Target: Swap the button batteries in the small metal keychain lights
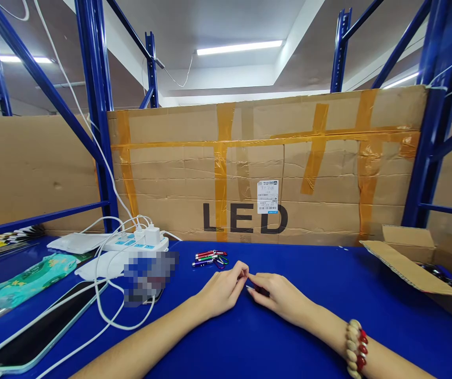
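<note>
Along the near edge of view, both forearms reach over the blue tabletop (218,352), a wedge of blue lying between them. Beaded bracelets (352,345) ring the right wrist. Beside the left forearm, a phone (40,331) and looping white cables (125,328) take up that side's room. The left hand (221,291) has its fingers curled close; the right hand (279,295) points inward, thumb and index slightly apart. Their tips meet or nearly so; whether the left fingers pinch anything small cannot be told. Just beyond the left hand, apart from it, lie small metallic tubes (210,258). To their left sits a power strip (121,242); well to the right, past a broad blue stretch, an open carton (411,266) juts its flap inward. Behind, a taped cardboard panel (186,179) closes off the far edge between blue posts (93,68).
</note>
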Demonstrator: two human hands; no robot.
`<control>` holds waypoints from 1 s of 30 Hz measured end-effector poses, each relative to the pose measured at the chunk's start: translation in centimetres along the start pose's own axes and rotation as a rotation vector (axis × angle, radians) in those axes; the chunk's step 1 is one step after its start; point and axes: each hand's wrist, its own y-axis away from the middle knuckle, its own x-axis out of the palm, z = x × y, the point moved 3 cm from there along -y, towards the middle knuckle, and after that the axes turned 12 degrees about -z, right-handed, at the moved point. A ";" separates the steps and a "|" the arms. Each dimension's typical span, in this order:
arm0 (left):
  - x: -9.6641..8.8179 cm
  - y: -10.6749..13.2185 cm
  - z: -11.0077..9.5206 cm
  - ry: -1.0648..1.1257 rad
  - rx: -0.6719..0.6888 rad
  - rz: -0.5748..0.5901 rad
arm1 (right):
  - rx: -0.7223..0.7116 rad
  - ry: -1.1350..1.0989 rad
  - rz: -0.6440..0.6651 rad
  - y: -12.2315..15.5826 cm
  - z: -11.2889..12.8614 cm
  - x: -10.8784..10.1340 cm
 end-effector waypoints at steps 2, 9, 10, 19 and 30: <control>0.0 0.0 -0.1 0.002 0.017 0.009 | 0.017 -0.065 0.016 0.0 -0.1 0.0; 0.1 0.0 0.0 0.010 0.027 0.018 | 0.078 -0.164 0.051 0.2 -0.3 0.0; 0.0 0.0 0.0 0.012 0.022 0.019 | 0.083 -0.154 0.046 0.2 -0.3 0.1; -0.1 -0.1 0.0 0.036 -0.005 -0.005 | 0.037 -0.157 -0.016 0.0 -0.3 0.3; -0.2 -0.1 -0.2 0.094 -0.062 -0.001 | 0.034 -0.080 -0.102 -0.3 -0.5 0.5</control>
